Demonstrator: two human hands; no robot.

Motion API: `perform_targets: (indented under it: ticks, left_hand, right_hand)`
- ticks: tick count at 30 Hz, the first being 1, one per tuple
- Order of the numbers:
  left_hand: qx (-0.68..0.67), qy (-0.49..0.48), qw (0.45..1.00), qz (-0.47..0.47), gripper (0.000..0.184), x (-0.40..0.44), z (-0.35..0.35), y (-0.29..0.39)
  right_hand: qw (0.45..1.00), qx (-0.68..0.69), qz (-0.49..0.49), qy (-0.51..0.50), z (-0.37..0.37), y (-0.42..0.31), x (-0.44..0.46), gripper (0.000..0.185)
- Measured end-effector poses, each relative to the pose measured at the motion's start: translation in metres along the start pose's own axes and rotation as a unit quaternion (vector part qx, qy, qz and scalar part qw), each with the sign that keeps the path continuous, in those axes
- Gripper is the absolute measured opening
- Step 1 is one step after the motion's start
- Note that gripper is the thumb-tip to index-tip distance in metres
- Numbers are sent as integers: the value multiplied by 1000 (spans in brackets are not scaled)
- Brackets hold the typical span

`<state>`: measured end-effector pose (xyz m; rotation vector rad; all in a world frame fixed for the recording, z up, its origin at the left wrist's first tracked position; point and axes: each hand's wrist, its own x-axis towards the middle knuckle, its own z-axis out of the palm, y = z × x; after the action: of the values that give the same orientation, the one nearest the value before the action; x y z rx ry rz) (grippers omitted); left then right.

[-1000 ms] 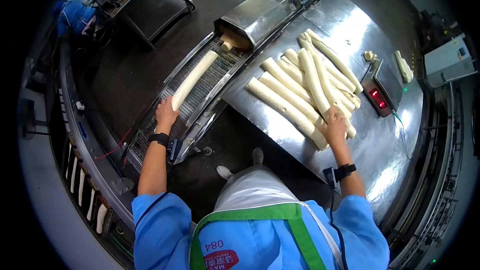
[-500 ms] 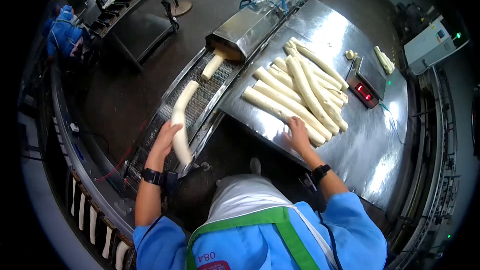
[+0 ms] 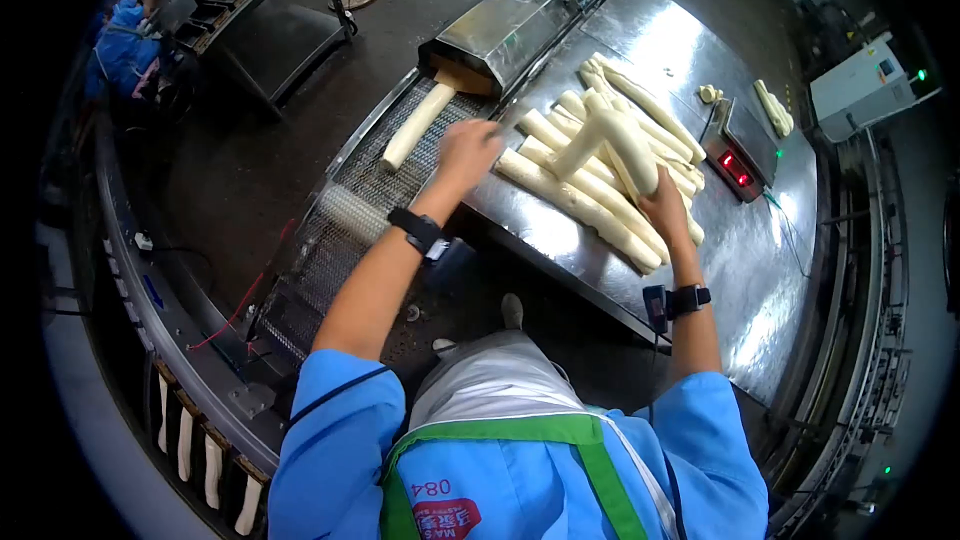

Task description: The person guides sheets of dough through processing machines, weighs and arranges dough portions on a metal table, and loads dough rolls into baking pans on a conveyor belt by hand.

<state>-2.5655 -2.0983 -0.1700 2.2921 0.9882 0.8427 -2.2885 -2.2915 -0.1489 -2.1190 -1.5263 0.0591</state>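
My right hand [image 3: 664, 208] grips the near end of a pale dough roll [image 3: 627, 145], which arches over the pile with its far part bent down toward the left. Beneath it, several long dough rolls [image 3: 570, 195] lie side by side and crossed on the metal table [image 3: 500, 202]. My left hand [image 3: 468, 153] is over the gap between conveyor and table, smeared by motion; its fingers are unclear and no roll shows in it. On the mesh conveyor [image 3: 315, 255], one dough roll [image 3: 415, 130] sticks out of the machine's outlet, and a blurred pale roll [image 3: 352, 215] lies nearer me.
A scale [image 3: 738, 155] with red digits stands right of the pile, with small dough pieces [image 3: 709, 94] and another roll [image 3: 772, 108] beyond. The metal machine housing [image 3: 500, 35] covers the conveyor's far part. A co-worker in blue [image 3: 125, 50] is at far left.
My left hand has let go of its dough roll and moved right, toward the table. My right hand moved from the nearest roll to a raised, bent one. The conveyor's roll came further out.
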Motion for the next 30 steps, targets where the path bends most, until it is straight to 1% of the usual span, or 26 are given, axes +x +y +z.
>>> perform_targets:
  ticks: [1, 2, 3, 4, 5, 6, 7, 9, 10, 12, 13, 14, 16, 17, 18, 20, 21, 23, 24, 25, 26, 27, 28, 29, 30]
  left_hand:
    - [67, 14, 996, -55, 36, -13, -1, -29]
    - [195, 18, 973, -122, 43, -25, 2, -62]
    - [246, 13, 950, -193, 48, -34, -14, -69]
    - [315, 35, 926, -207, 52, -42, -16, -97]
    - [358, 42, 913, -192, 53, -52, -19, -120]
    - [320, -4, 918, -234, 56, -53, -25, -138]
    - [274, -50, 923, -265, 57, -55, -34, -139]
    - [291, -60, 928, -224, 57, -59, -41, -139]
    - [302, -61, 928, -209, 56, -58, -42, -137]
    - [307, -62, 927, -205, 57, -56, -41, -133]
    - [312, -61, 926, -204, 57, -56, -43, -131]
    - [314, -64, 924, -206, 57, -55, -47, -132]
    - [182, -152, 933, -271, 53, -50, -59, -139]
    - [3, -122, 947, -297, 48, -52, -63, -133]
    - [-162, -151, 902, -370, 43, -54, -68, -127]
    - [-256, -169, 854, -420, 38, -53, -76, -105]
    - [-300, -154, 841, -423, 37, -54, -77, -91]
    - [-384, -128, 809, -426, 37, -53, -78, -44]
    - [-420, -107, 801, -413, 40, -52, -72, -24]
    - [-449, -117, 796, -390, 41, -49, -66, 0]
    - [-486, -132, 791, -348, 40, -43, -58, 19]
    - [-522, -147, 791, -284, 40, -38, -42, 32]
    - [-539, -162, 793, -235, 43, -31, -23, 47]
    - [-537, -169, 796, -221, 49, -27, -3, 66]
    - [-475, -212, 839, -161, 56, -20, 18, 77]
  right_hand:
    - [1000, -2, 5, 0, 6, 20, -12, 55]
    - [994, -92, 53, -15, 11, 37, -26, 57]
    - [978, -180, 102, -31, 10, 47, -38, 58]
    - [964, -210, 157, -49, -1, 20, -47, 60]
    - [964, -214, 154, -31, 2, 20, -52, 60]
    - [964, -218, 153, -16, 3, 20, -58, 61]
    - [961, -221, 163, -16, 2, 17, -61, 61]
    - [963, -211, 169, -16, 3, 9, -60, 55]
    - [962, -211, 174, -16, 6, 9, -58, 55]
    - [963, -255, 20, 81, 17, 9, -50, 47]
    - [979, -195, -8, 64, 20, 1, -41, 40]
    - [988, -134, -66, 25, 27, 0, -32, 34]
    - [988, -103, -91, -74, 44, -12, -18, 27]
    - [984, -100, -91, -117, 57, -13, -10, 25]
    - [978, -97, -91, -160, 69, -15, 1, 23]
    - [970, -126, -71, -193, 80, -25, 31, 34]
    - [970, -123, -74, -194, 85, -23, 43, 34]
    - [986, -34, -107, -125, 98, -16, 60, 44]
    - [977, -88, -120, -152, 94, -21, 65, 50]
    - [980, -72, -138, -123, 104, -16, 72, 48]
    - [982, -57, -156, -94, 113, -9, 78, 46]
    - [981, -55, -159, -98, 105, -16, 80, 46]
    - [945, 224, 5, -239, 85, -31, 81, 46]
    - [789, 473, 170, -353, 67, -44, 79, 48]
    - [716, 549, 204, -380, 55, -46, 74, 56]
